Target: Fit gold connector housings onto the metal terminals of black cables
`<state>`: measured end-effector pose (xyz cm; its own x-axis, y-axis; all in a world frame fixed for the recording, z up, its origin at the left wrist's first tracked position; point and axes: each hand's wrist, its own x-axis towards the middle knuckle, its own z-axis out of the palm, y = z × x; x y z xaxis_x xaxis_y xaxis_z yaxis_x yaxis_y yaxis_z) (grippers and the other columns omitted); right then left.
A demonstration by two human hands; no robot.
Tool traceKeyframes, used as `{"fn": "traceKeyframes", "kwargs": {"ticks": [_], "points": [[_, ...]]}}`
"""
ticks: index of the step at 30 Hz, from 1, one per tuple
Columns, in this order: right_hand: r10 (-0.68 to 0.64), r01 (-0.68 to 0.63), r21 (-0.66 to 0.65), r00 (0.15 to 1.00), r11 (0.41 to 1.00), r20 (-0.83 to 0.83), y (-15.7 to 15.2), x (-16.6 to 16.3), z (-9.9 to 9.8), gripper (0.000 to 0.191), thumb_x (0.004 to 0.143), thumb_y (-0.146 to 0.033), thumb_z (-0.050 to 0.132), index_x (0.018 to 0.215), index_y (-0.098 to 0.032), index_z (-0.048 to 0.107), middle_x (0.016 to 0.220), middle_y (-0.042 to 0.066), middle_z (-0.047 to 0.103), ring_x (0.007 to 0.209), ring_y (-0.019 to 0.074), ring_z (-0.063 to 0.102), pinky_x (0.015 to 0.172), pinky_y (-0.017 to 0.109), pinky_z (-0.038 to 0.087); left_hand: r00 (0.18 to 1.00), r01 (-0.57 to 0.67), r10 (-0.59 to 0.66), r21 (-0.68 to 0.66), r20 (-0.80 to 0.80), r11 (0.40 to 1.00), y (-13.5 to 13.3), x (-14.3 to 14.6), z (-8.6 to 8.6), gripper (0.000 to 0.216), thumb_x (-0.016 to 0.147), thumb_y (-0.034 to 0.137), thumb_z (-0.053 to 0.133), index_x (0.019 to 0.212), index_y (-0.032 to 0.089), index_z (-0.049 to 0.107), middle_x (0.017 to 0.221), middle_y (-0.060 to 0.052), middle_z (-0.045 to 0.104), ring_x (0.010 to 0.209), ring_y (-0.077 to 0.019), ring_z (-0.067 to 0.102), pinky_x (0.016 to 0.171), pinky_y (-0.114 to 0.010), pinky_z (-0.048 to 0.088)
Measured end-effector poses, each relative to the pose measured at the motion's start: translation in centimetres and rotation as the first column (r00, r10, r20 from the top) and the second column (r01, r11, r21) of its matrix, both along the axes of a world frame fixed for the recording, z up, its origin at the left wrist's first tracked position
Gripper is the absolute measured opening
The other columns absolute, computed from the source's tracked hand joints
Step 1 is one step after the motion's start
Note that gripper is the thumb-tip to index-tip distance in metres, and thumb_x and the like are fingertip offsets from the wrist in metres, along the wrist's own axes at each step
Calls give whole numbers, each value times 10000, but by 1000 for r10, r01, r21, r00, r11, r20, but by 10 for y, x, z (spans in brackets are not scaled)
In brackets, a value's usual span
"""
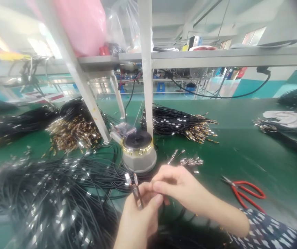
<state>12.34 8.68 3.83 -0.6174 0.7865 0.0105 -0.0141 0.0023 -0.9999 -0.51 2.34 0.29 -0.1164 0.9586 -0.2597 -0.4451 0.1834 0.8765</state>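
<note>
- My left hand (142, 212) holds two thin dark cables with flat silver metal ends (135, 190), which stand up between my fingers in the lower middle of the frame.
- My right hand (178, 183) meets it, thumb and forefinger drawn together at my left fingertips; what lies between them is hidden, so I can't tell if they grip anything.
- I judge this to be close fingertip work on cable ends; the next move calls for a steady left hold and a light right pinch.
- Just beyond my hands sit a loose pile of small silver connectors (190, 161) and a pale grey round tub with a black top (139, 160).
- Red-handled metal cutters (234, 185) lie right of centre on the smooth green tabletop (241, 148).
- A blurred tangle of black cables (60, 193) fills the lower left.
- A white metal shelf (228, 59) crosses the upper right; a pink plastic bag (83, 27) sits upper left.
</note>
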Motion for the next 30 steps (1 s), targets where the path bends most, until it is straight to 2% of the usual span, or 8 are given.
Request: {"fn": "traceKeyframes", "kwargs": {"ticks": [3, 5, 7, 12, 16, 19, 22, 30], "points": [[-23, 22, 26, 999, 999, 43, 25, -4, -5, 213, 822, -348, 650, 804, -147, 719, 706, 1, 628, 549, 99, 550, 540, 241, 473, 1000, -25, 25, -26, 6, 999, 3, -2, -2, 289, 650, 364, 826, 786, 143, 699, 565, 0, 612, 330, 20, 204, 314, -135, 123], [-292, 261, 197, 945, 945, 149, 53, -6, -9, 161, 820, -297, 660, 832, -154, 732, 755, 12, 677, 614, 107, 551, 619, 250, 485, 999, -42, 42, -37, -18, 998, 3, -4, -3, 288, 646, 353, 829, 792, 131, 718, 551, -10, 621, 331, 24, 201, 318, -131, 119], [-427, 389, 228, 891, 893, 152, 86, -8, -14, 158, 858, -275, 624, 908, -151, 709, 883, 39, 696, 736, 135, 582, 720, 279, 500, 996, -69, 67, -38, -50, 997, 4, -5, -4, 276, 633, 331, 835, 774, 120, 725, 541, -31, 634, 332, 19, 207, 313, -131, 119], [-436, 412, 143, 859, 900, 269, 137, -22, -27, 259, 936, -315, 565, 1113, -133, 618, 1095, 86, 647, 916, 192, 640, 803, 379, 546, 990, -132, 131, -15, -58, 991, 6, -7, -12, 231, 598, 286, 851, 689, 116, 724, 523, -50, 640, 321, 12, 208, 290, -129, 112], [-438, 405, 170, 859, 898, 265, 136, -30, -29, 210, 890, -281, 630, 1038, -134, 652, 1044, 72, 666, 916, 198, 645, 809, 383, 540, 993, -113, 113, -21, -40, 993, 7, -6, -15, 220, 599, 284, 851, 671, 118, 726, 530, -62, 653, 321, 16, 190, 282, -124, 101], [-529, 475, 277, 831, 835, 170, 125, -30, -27, 68, 792, -230, 693, 758, -171, 699, 891, 43, 695, 913, 203, 633, 866, 348, 486, 994, -107, 106, -24, -33, 994, 7, -5, -15, 227, 597, 288, 855, 669, 118, 723, 542, -60, 657, 319, 17, 192, 275, -125, 117], [-589, 540, 329, 806, 775, 64, 119, -27, -24, 70, 773, -265, 685, 742, -207, 707, 953, 31, 708, 965, 201, 620, 900, 324, 456, 993, -114, 113, -32, -31, 993, 6, -5, -14, 241, 587, 291, 862, 681, 120, 721, 558, -57, 658, 317, 16, 207, 277, -128, 126], [-516, 506, 165, 857, 846, 16, 125, -29, -32, 105, 720, -236, 705, 759, -138, 697, 733, 55, 730, 643, 153, 653, 665, 305, 529, 994, -105, 104, -47, -21, 993, 7, -4, -13, 231, 583, 286, 858, 677, 127, 719, 549, -58, 656, 314, 8, 220, 283, -138, 126]]}}
